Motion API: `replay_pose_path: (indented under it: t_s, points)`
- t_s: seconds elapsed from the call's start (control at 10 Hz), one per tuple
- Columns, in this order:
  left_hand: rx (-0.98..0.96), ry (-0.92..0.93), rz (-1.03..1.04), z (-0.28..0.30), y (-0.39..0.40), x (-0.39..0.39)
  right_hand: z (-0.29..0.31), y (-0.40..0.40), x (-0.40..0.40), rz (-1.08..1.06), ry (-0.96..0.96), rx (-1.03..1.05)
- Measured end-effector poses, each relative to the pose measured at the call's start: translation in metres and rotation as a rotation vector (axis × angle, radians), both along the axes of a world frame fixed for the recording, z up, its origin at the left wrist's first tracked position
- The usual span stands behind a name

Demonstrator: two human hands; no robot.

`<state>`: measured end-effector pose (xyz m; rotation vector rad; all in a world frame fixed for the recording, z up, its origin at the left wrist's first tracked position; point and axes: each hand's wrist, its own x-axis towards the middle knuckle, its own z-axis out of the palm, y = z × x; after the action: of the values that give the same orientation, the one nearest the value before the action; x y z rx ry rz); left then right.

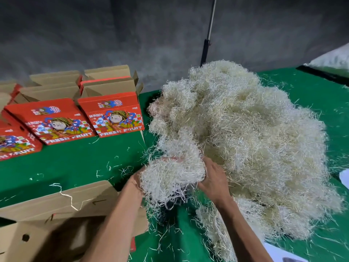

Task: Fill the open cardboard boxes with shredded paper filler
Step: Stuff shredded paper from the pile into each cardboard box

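— Item one, the filler?

— I logged a large pile of shredded paper filler (245, 140) filling the centre and right of the frame, lying on the green table cover (71, 163). A clump of filler (171, 178) sat at the pile's lower-left edge, held up between both hands.

— Hands?

— Left hand (136, 181), lower centre: pressed against the clump's left side, fingers buried in the strands, so I could not tell whether they curled or lay straight. Right hand (212, 181): fingers curled into the clump's right side, gripping it.

— Boxes?

— One open cardboard box (56, 214) in the lower left of the frame, flaps up, just beside the left forearm; I saw a single strand across its flap. Red printed boxes (111, 114) marked "FRESH FRUIT" stood in rows at the upper left, well apart from the pile, lids raised.

— Remainder?

— Loose strands (120, 169) scattered on the cover between box and pile. A dark pole (205, 48) rose behind the pile, upper centre.
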<state>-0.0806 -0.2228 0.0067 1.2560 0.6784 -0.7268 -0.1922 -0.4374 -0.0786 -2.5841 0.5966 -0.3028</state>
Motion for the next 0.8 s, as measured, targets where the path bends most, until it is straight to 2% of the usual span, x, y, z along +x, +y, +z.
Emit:
replay_pose_path:
  t_s: [0.1,0.2,0.3,0.4,0.5,0.6,0.7,0.8]
  points:
    - [0.053,-0.105,0.051,0.008,0.007,0.007,0.001,-0.004,0.002,-0.082,-0.073,-0.04]
    - [0.11,-0.204,0.11,0.018,0.014,0.008,0.004,-0.008,0.007,-0.126,0.045,-0.183]
    - [0.062,-0.205,0.107,0.018,0.017,0.012,0.007,-0.011,0.013,-0.258,0.144,-0.124]
    - [0.046,-0.229,0.041,0.015,0.022,0.016,0.003,-0.016,0.011,-0.149,0.159,-0.141]
    - [0.063,-0.235,-0.131,0.022,0.019,0.014,0.002,-0.005,0.017,0.191,-0.057,-0.167]
    - [0.125,-0.142,-0.132,0.018,0.016,0.012,0.013,0.013,0.034,0.278,-0.06,-0.131]
    - [0.07,-0.21,-0.099,0.012,0.019,0.016,0.013,0.01,0.04,0.161,0.067,-0.131]
    - [-0.066,-0.166,0.037,0.016,0.02,0.023,0.008,0.001,0.04,-0.01,-0.003,-0.246]
